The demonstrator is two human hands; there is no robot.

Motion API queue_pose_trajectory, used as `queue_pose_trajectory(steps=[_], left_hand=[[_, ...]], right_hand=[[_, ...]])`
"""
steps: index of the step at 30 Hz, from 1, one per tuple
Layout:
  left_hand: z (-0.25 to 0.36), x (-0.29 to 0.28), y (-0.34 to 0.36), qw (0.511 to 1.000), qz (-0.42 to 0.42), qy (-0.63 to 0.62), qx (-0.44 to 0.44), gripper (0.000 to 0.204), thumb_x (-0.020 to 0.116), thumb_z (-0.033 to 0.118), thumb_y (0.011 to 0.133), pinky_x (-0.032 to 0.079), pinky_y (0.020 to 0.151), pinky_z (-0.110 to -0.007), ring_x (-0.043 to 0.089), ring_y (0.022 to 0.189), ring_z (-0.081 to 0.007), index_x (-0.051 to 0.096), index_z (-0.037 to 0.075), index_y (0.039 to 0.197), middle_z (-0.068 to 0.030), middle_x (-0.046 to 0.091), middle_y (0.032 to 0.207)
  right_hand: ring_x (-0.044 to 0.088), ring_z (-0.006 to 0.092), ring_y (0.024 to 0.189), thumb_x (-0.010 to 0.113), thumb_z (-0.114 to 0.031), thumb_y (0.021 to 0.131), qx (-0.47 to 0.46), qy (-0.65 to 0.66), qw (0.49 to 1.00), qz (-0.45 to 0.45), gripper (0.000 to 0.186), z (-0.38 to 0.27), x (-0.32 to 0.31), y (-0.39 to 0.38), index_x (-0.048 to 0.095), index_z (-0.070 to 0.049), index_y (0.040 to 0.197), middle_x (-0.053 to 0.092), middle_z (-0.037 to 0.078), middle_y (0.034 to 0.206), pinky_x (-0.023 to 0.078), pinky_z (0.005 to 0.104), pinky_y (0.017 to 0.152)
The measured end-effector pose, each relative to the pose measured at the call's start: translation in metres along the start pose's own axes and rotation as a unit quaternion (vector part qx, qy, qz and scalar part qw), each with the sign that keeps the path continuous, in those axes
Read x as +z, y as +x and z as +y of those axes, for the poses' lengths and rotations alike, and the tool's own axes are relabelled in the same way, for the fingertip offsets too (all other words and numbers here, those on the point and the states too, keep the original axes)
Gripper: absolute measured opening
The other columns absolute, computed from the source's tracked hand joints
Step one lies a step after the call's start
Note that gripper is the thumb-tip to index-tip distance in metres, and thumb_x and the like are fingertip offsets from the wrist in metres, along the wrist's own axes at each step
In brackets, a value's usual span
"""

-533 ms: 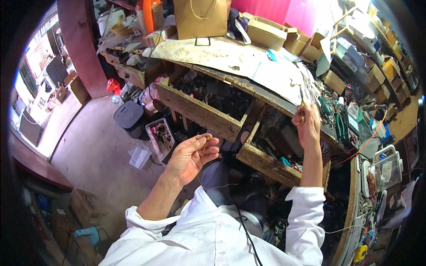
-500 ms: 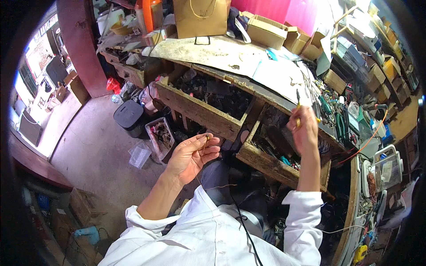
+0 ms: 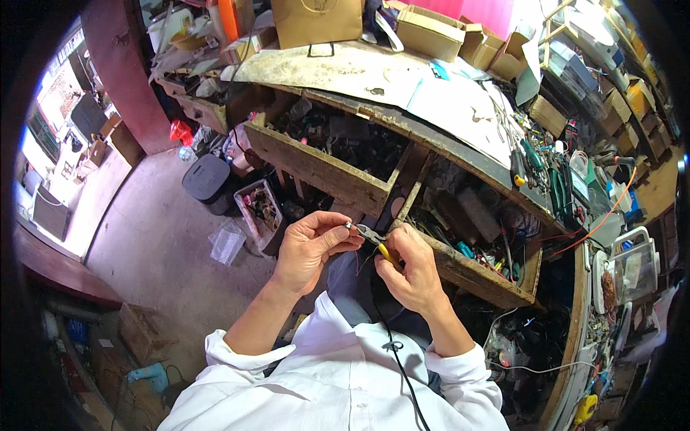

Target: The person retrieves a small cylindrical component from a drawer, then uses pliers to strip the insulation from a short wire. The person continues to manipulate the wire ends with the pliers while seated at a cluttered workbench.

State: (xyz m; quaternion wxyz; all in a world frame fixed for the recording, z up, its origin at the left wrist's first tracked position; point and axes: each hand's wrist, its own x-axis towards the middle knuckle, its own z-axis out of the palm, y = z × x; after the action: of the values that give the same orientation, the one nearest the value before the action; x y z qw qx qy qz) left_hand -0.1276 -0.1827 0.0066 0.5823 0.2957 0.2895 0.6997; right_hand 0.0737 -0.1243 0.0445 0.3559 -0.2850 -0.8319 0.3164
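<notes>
Between the thumb and fingers of my left hand [image 3: 310, 248] I pinch a small metal part [image 3: 348, 225], too small to name exactly. A thin brownish wire [image 3: 358, 264] hangs below it. My right hand [image 3: 411, 271] is closed round the yellow handles of a pair of pliers [image 3: 371, 235]. Their dark jaws point left and meet the small part at my left fingertips; whether they grip it I cannot tell. Both hands are over my lap, in front of the open drawers.
An open wooden drawer [image 3: 316, 165] full of dark parts juts out ahead. To its right, another open drawer [image 3: 471, 266] holds tools. Above is a cluttered workbench [image 3: 323, 70] with cardboard boxes [image 3: 429, 32] and hand tools. A black bin [image 3: 206, 179] stands on the floor at left.
My right hand has come down and left from the bench edge with the pliers, bringing their jaws to the small part. My left hand has stayed nearly in place.
</notes>
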Motion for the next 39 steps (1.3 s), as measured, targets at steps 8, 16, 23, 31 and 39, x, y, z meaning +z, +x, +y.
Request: queue_pose_trajectory(steps=[8, 16, 23, 31, 39], left_hand=[[0.007, 0.005, -0.007, 0.984, 0.053, 0.155, 0.068, 0.027, 0.075, -0.003, 0.088, 0.057, 0.090, -0.029, 0.071, 0.097, -0.0166, 0.066, 0.001, 0.114, -0.0091, 0.074, 0.103], [0.011, 0.013, -0.013, 0.906, 0.071, 0.384, 0.163, 0.027, 0.076, -0.004, 0.086, 0.054, 0.091, -0.028, 0.069, 0.097, -0.0133, 0.067, 0.001, 0.110, -0.0054, 0.074, 0.103], [0.014, 0.012, -0.015, 0.813, 0.074, 0.521, 0.250, 0.027, 0.078, -0.003, 0.082, 0.054, 0.092, -0.031, 0.071, 0.097, -0.0162, 0.069, 0.003, 0.107, -0.0087, 0.075, 0.102], [0.012, 0.014, -0.018, 0.857, 0.080, 0.465, 0.204, 0.024, 0.078, -0.001, 0.085, 0.055, 0.089, -0.030, 0.072, 0.096, -0.0141, 0.069, 0.002, 0.107, -0.0079, 0.076, 0.101], [0.011, 0.016, -0.021, 0.858, 0.065, 0.465, 0.209, 0.024, 0.078, -0.002, 0.084, 0.057, 0.083, -0.028, 0.073, 0.093, -0.0155, 0.070, 0.001, 0.106, -0.0088, 0.076, 0.100]], right_hand=[[0.047, 0.0314, 0.071, 0.066, -0.008, 0.078, 0.003, -0.049, 0.999, -0.008, 0.021, -0.003, 0.003, -0.002, 0.047, 0.000, 0.081, 0.043, 0.015, 0.079, 0.040, 0.0419, 0.063], [0.047, 0.0310, 0.070, 0.066, -0.008, 0.078, 0.016, -0.038, 0.999, -0.014, 0.021, -0.001, 0.009, -0.007, 0.047, 0.000, 0.079, 0.043, 0.014, 0.078, 0.040, 0.0418, 0.062], [0.045, 0.0258, 0.066, 0.067, -0.003, 0.076, 0.000, -0.049, 0.999, -0.001, 0.021, 0.000, 0.012, -0.007, 0.047, 0.000, 0.079, 0.042, 0.011, 0.076, 0.038, 0.0369, 0.059], [0.048, 0.0313, 0.070, 0.066, -0.007, 0.076, 0.011, -0.051, 0.999, -0.011, 0.021, -0.004, 0.015, -0.009, 0.047, 0.000, 0.080, 0.044, 0.015, 0.079, 0.041, 0.0419, 0.062], [0.047, 0.0323, 0.066, 0.065, -0.002, 0.077, 0.016, -0.016, 0.999, -0.036, 0.021, 0.001, 0.018, -0.012, 0.044, 0.000, 0.081, 0.043, 0.015, 0.076, 0.041, 0.0413, 0.062]])
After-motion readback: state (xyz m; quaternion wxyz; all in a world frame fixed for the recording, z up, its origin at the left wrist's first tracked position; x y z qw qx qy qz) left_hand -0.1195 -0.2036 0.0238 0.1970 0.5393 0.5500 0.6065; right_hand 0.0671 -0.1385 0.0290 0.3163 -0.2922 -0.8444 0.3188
